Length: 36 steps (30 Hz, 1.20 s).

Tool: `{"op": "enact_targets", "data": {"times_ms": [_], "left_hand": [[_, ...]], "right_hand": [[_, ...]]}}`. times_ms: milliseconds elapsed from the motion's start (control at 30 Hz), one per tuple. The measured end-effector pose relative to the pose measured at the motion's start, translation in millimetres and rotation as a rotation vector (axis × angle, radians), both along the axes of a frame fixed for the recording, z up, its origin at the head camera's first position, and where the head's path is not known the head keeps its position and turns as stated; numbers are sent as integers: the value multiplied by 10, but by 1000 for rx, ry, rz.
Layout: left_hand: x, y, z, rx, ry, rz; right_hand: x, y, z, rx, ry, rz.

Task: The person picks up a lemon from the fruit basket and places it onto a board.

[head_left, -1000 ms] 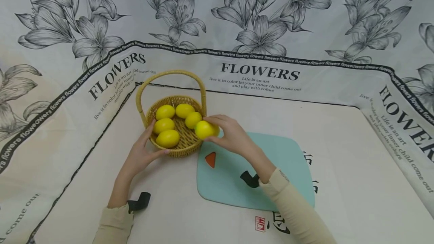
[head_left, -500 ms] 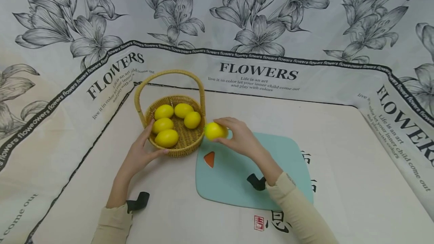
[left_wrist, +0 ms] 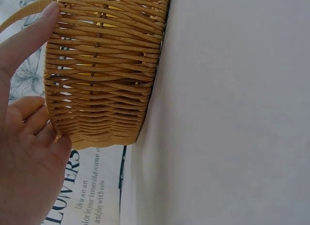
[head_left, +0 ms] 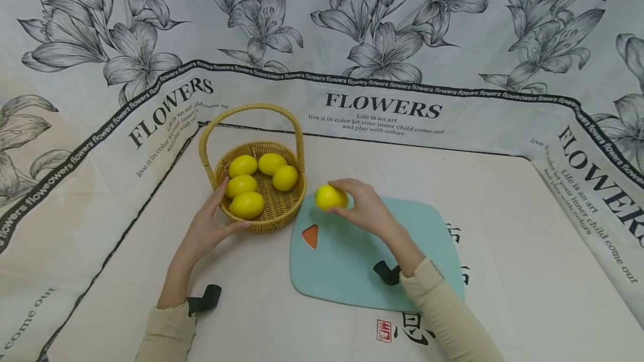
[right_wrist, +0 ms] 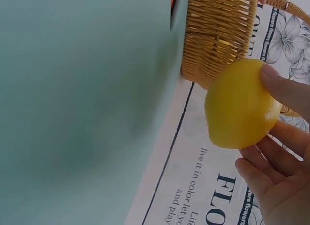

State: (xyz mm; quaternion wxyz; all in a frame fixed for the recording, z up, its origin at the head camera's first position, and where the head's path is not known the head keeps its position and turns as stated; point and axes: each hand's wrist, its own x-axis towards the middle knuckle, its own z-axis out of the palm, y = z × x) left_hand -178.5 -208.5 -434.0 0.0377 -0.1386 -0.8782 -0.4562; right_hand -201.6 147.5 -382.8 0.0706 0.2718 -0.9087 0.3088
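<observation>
My right hand (head_left: 364, 205) pinches a yellow lemon (head_left: 330, 198) between thumb and fingers, over the upper left part of a light blue cutting board (head_left: 342, 278). In the right wrist view the lemon (right_wrist: 240, 106) overlaps the basket's side. My left hand (head_left: 203, 230) grips the near left rim of a wicker basket (head_left: 274, 223), thumb at the front and fingers along the side. Several lemons (head_left: 247, 205) lie inside the basket, mostly along its left and back. In the left wrist view the thumb and fingertips touch the basket's woven wall (left_wrist: 104, 74).
The basket's tall arched handle (head_left: 251, 107) stands upright. A small orange triangle (head_left: 310, 236) shows near the board's left edge. Black curved pieces stick out at the left wrist (head_left: 205, 299) and right wrist (head_left: 387, 272). A flower-print cloth (head_left: 382, 106) borders the table at the back.
My right hand has drawn the lemon away from the basket's right rim, rightward over the board. The left hand has stayed on the basket.
</observation>
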Motion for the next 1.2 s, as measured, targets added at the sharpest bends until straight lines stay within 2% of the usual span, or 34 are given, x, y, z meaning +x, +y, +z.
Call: {"op": "enact_targets", "data": {"times_ms": [567, 867, 1200], "left_hand": [[-5, 5, -1, 1, 4, -4], [3, 6, 5, 1, -1, -2], [5, -1, -1, -8, 14, -1]], "right_hand": [[-54, 67, -125, 52, -54, 1], [-83, 58, -138, 87, -126, -8], [-87, 51, -144, 101, -137, -8]]}}
